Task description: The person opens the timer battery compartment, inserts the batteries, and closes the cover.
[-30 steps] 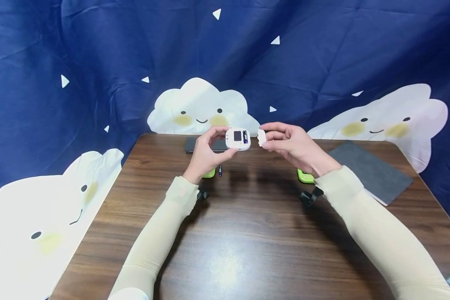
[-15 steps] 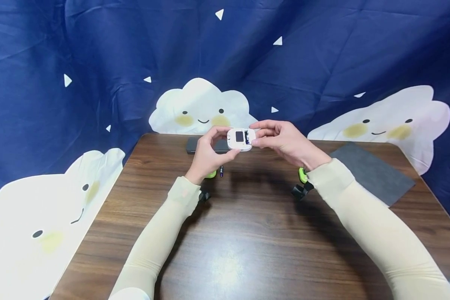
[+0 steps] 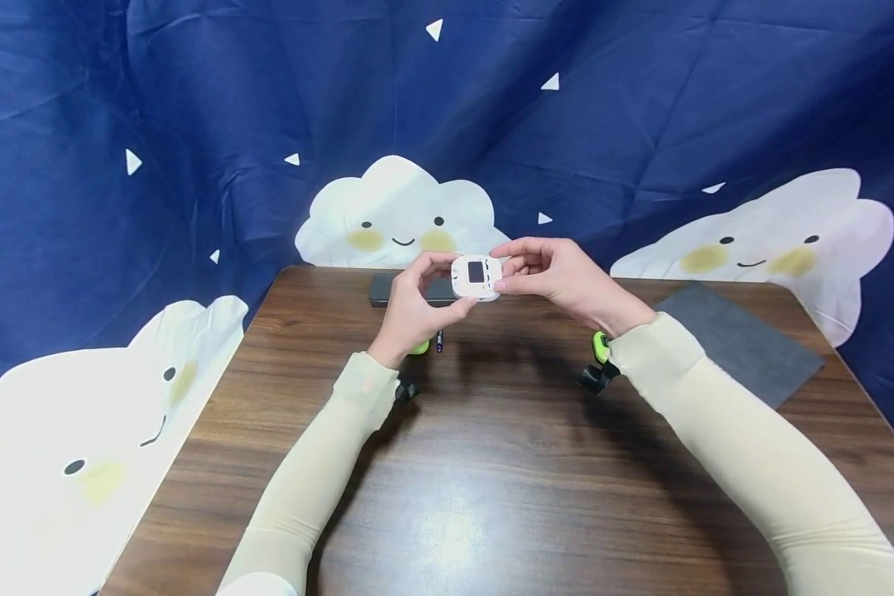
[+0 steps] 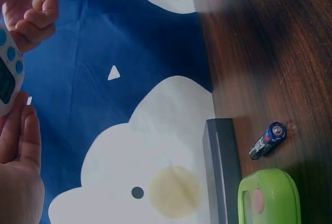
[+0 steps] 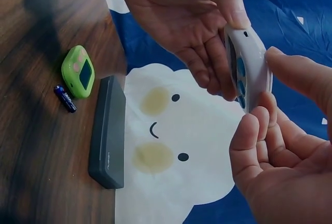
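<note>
The left arm (image 3: 301, 488) is slanting forward and inward, and the right arm (image 3: 748, 455) is mirroring it from the other side. The left hand (image 3: 410, 313) is bending into a C, fingers (image 3: 434, 261) above and thumb (image 3: 453, 311) below, gripping; the right hand (image 3: 562, 277) is facing it closely, its thumb and index finger (image 3: 529, 246) pinching, its other fingers (image 4: 37, 23) curling.

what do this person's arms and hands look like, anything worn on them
The left hand and right hand are ungloved. The left sleeve and right sleeve are cream and close-fitting, with broad cuffs. A black piece shows beside each cuff; exactly what it is, I can't tell. A white edge shows at the left sleeve's near end.
</note>
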